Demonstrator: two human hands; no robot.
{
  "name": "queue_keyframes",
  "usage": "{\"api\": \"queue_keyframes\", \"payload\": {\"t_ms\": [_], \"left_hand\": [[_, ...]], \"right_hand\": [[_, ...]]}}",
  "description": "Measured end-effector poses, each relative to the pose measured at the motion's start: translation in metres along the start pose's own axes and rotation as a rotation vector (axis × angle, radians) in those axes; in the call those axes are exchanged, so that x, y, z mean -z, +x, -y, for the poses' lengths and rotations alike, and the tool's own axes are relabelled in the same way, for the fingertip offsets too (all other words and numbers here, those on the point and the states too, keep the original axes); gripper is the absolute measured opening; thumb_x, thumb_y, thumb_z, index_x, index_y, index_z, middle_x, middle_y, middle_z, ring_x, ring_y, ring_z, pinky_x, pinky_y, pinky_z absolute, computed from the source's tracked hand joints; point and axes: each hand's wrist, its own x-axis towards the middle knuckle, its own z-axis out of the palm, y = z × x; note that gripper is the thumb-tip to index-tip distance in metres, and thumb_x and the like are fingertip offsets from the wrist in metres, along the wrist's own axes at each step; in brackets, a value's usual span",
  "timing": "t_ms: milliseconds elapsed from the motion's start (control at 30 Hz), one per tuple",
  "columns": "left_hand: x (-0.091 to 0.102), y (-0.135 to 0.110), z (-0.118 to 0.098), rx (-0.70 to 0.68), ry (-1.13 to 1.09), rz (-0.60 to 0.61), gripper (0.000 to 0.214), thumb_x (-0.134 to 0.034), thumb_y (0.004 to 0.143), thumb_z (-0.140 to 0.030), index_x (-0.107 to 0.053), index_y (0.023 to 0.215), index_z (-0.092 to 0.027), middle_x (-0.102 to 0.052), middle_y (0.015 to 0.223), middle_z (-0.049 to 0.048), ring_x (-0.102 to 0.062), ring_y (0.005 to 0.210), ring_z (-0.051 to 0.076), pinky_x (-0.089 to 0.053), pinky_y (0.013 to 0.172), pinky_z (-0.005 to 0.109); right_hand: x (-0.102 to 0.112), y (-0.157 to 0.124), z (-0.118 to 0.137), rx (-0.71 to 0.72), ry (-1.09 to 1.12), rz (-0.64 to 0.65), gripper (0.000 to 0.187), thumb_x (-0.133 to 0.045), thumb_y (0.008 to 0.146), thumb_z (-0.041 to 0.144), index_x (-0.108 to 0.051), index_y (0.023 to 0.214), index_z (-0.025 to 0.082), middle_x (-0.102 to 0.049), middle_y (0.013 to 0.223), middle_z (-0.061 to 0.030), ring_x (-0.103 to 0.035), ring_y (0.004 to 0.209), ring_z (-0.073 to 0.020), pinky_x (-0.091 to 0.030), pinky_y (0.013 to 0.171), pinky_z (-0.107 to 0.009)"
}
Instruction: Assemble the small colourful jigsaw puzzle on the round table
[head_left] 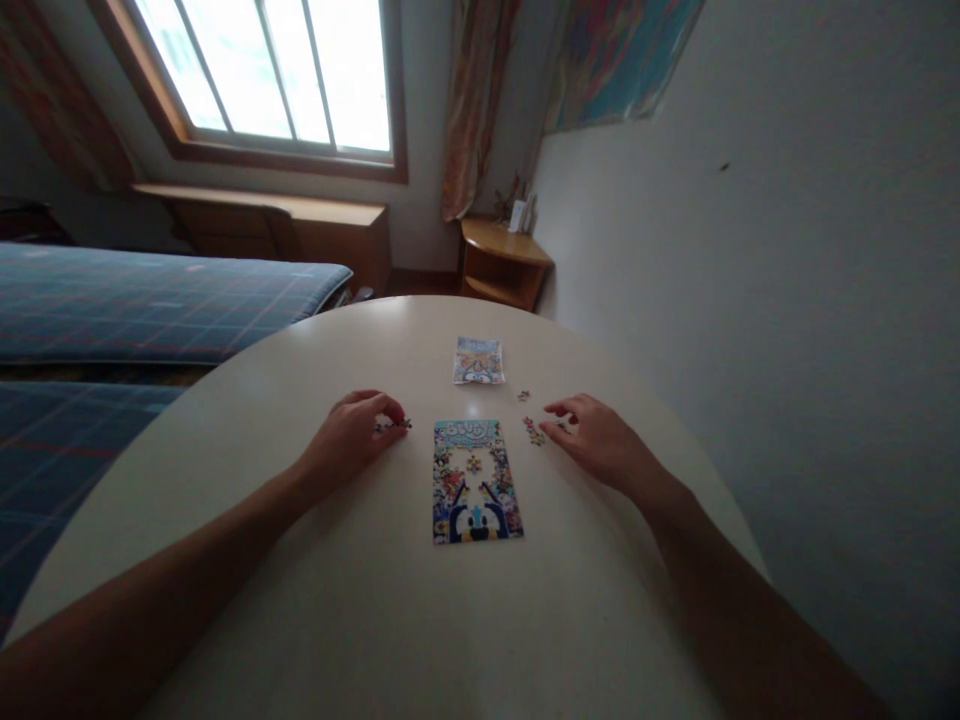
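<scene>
A mostly assembled jigsaw puzzle point(478, 525) lies flat on the table between my hands, with a pale gap in its middle and a loose piece resting inside that gap. To its left, my left hand point(358, 428) is curled low, thumb and forefinger closed about a small puzzle piece point(407, 424); more pieces show partly under its fingers. On the other side, my right hand point(592, 438) hovers or rests with thumb and fingers apart, beside several loose puzzle pieces point(534, 432). One more piece point(523, 396) lies just beyond them.
A small creased picture sheet point(478, 362) lies behind the puzzle on the round, cream table point(375, 600). A bed with a plaid cover point(150, 300) stands at the left. The wall point(810, 330) runs close along the right, with a corner shelf point(504, 243) at the back.
</scene>
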Motion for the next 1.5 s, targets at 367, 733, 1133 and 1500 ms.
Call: {"api": "queue_keyframes", "payload": {"t_ms": [367,733,1133,1500], "left_hand": [[0.003,-0.007,-0.028,0.133,-0.337,0.042,0.024,-0.06,0.085,-0.042,-0.071,0.088,-0.021,-0.077,0.088,0.0035,-0.069,0.08,0.021,-0.054,0.077,0.033],[-0.001,-0.019,-0.063,0.14,-0.61,0.127,0.017,-0.066,0.081,-0.035,-0.073,0.082,-0.019,-0.077,0.08,0.0021,-0.072,0.075,0.017,-0.057,0.075,0.027],[-0.006,-0.021,-0.066,0.037,-0.643,0.13,0.012,-0.066,0.083,-0.028,-0.074,0.081,-0.02,-0.076,0.077,-0.0005,-0.071,0.072,0.015,-0.055,0.072,0.024],[-0.012,-0.026,-0.058,-0.105,-0.406,0.044,0.011,-0.065,0.089,-0.026,-0.072,0.097,-0.023,-0.074,0.097,0.003,-0.067,0.094,0.021,-0.052,0.088,0.037]], "right_hand": [[-0.029,-0.015,0.052,0.44,0.158,-0.016,0.009,-0.066,0.089,0.02,-0.073,0.094,0.023,-0.072,0.095,-0.0048,-0.062,0.094,-0.0212,-0.045,0.086,-0.037],[-0.042,-0.023,0.074,0.453,0.273,-0.083,0.03,-0.077,0.082,0.031,-0.067,0.11,0.024,-0.075,0.095,-0.0011,-0.064,0.096,-0.0216,-0.04,0.092,-0.039],[-0.042,-0.022,0.073,0.521,0.253,-0.126,0.01,-0.072,0.087,0.031,-0.07,0.093,0.024,-0.076,0.089,0.0009,-0.065,0.088,-0.018,-0.038,0.088,-0.035],[-0.037,-0.018,0.067,0.487,0.244,-0.119,0.01,-0.075,0.082,0.023,-0.07,0.09,0.023,-0.076,0.085,0.0011,-0.066,0.084,-0.0182,-0.038,0.086,-0.034]]}}
